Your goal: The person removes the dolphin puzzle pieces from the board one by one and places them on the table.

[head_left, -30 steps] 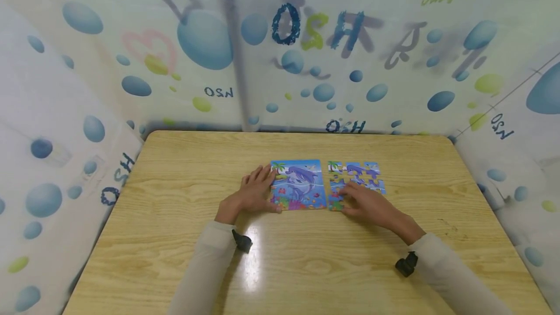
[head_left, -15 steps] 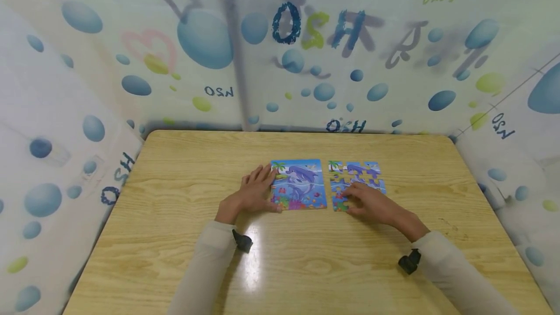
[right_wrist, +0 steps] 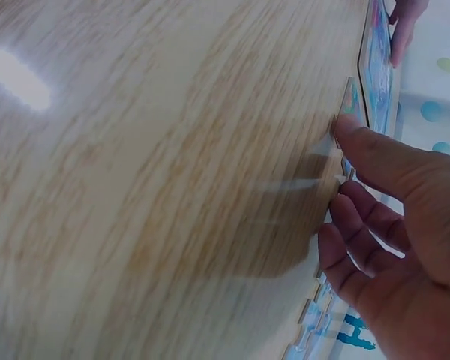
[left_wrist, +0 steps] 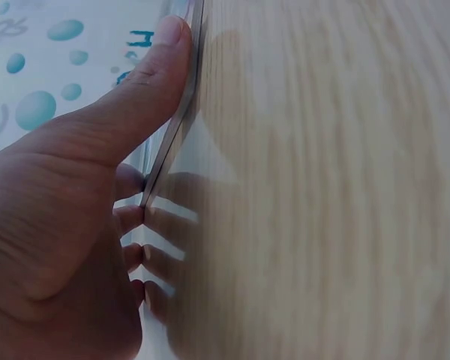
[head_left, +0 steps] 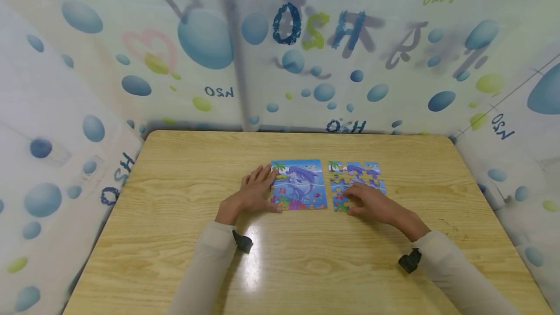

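Observation:
A dolphin picture board [head_left: 299,183] lies flat near the middle of the table. My left hand [head_left: 253,194] rests spread along its left side; in the left wrist view the thumb [left_wrist: 154,71] lies along the board's edge. To the right lies a jigsaw puzzle [head_left: 355,171] of the same dolphin scene, with gaps between several pieces. My right hand [head_left: 372,203] covers its lower right part, thumb and fingers at a green-and-red jigsaw piece [head_left: 340,204] in the lower left corner. In the right wrist view the thumb [right_wrist: 352,131] touches that piece's near edge; the index fingertip is mostly hidden.
The light wooden table [head_left: 280,261] ends at a wall sheet [head_left: 385,77] printed with blue and green bubbles. Each wrist wears a small black camera [head_left: 410,260] over a pale sleeve. A bright light reflection lies in front of the board.
My right hand has shifted slightly right, and the lower left jigsaw pieces moved right with it, widening the gap to the board. The left hand has stayed still.

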Motion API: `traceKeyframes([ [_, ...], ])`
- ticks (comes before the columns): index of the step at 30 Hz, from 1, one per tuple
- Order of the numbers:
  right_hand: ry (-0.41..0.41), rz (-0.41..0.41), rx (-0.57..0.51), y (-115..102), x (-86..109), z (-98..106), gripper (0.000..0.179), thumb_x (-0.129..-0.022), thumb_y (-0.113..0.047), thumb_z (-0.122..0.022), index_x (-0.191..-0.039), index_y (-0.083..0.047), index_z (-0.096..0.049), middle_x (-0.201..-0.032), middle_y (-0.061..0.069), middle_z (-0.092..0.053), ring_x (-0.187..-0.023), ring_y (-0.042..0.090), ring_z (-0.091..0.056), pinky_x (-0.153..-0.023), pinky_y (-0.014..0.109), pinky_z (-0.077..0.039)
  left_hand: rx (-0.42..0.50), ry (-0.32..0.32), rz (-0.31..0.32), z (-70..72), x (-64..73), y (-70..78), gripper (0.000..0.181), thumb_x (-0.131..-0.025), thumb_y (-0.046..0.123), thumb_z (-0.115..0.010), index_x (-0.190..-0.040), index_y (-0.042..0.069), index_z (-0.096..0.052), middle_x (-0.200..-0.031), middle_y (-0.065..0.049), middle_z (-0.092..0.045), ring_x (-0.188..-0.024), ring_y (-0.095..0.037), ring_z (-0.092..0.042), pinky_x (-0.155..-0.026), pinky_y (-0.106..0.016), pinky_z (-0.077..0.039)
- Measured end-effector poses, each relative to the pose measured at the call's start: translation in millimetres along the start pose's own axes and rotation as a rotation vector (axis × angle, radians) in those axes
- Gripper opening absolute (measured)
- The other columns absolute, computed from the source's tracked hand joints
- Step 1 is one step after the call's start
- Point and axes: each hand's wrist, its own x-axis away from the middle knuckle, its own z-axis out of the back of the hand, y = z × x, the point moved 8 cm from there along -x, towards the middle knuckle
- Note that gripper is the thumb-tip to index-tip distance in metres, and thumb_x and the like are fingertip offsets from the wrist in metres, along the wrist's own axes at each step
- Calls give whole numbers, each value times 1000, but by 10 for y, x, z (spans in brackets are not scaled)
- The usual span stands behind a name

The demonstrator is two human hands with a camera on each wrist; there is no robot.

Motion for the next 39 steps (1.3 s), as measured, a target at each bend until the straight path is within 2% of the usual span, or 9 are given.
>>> traceKeyframes([
  [4,11,-15,-13,-1,-10,-1,40,-89,-19,-75,-122,1,-65,-116,13,-66,-106,31,-62,-88,47,-51,9,-1,2,-8,9,1,118,-78,58,-77,-160,10,-8,-167,-13,4,-152,-39,4,-115,-60,-11],
  [8,41,-16,-41,-35,-47,10,37,-90,-20,-73,-122,-1,-66,-105,7,-67,-90,20,-61,-77,38,-50,20,5,-1,-4,17,10,118,-78,57,-78,-160,10,-9,-167,-14,3,-152,-39,4,-115,-60,-11],
  [11,64,-4,-54,-95,-96,14,38,-89,-21,-74,-122,-3,-66,-101,4,-65,-85,15,-59,-74,34,-50,21,10,-4,0,20,14,117,-78,56,-78,-160,9,-9,-167,-14,3,-152,-39,3,-115,-60,-11],
  [15,85,21,-36,-216,-179,12,44,-88,-19,-75,-126,0,-64,-107,7,-62,-92,18,-64,-78,34,-54,19,-2,1,-10,19,12,118,-78,56,-78,-160,10,-7,-167,-13,4,-152,-38,4,-115,-60,-10],
  [19,95,67,-33,-369,-285,2,45,-88,-18,-75,-128,0,-63,-110,9,-61,-88,18,-63,-74,32,-53,0,0,2,-6,4,15,118,-78,57,-77,-160,10,-8,-167,-14,3,-152,-39,2,-114,-60,-13],
  [22,76,84,-44,-480,-380,-30,47,-88,-20,-75,-129,-2,-63,-110,7,-61,-86,17,-60,-72,31,-50,-14,4,1,0,-9,19,118,-78,57,-78,-160,9,-9,-167,-15,1,-152,-40,0,-113,-61,-15],
  [29,3,103,16,-693,-607,-170,50,-90,-26,-74,-132,-3,-62,-108,6,-58,-87,14,-56,-74,29,-47,-21,9,10,1,-20,9,117,-77,58,-78,-160,10,-11,-167,-14,0,-152,-40,-1,-113,-61,-16],
  [33,-20,74,6,-732,-691,-235,54,-89,-30,-74,-134,-3,-60,-111,5,-57,-84,12,-51,-74,30,-46,-25,15,3,2,-20,17,117,-77,58,-78,-160,8,-12,-167,-16,-1,-152,-41,-2,-113,-61,-18],
  [39,-43,13,29,-731,-760,-296,55,-88,-32,-76,-133,-3,-61,-114,7,-55,-90,12,-53,-77,31,-47,-26,13,5,21,-22,29,118,-77,59,-77,-160,9,-11,-167,-16,-1,-152,-41,-2,-113,-61,-17],
])
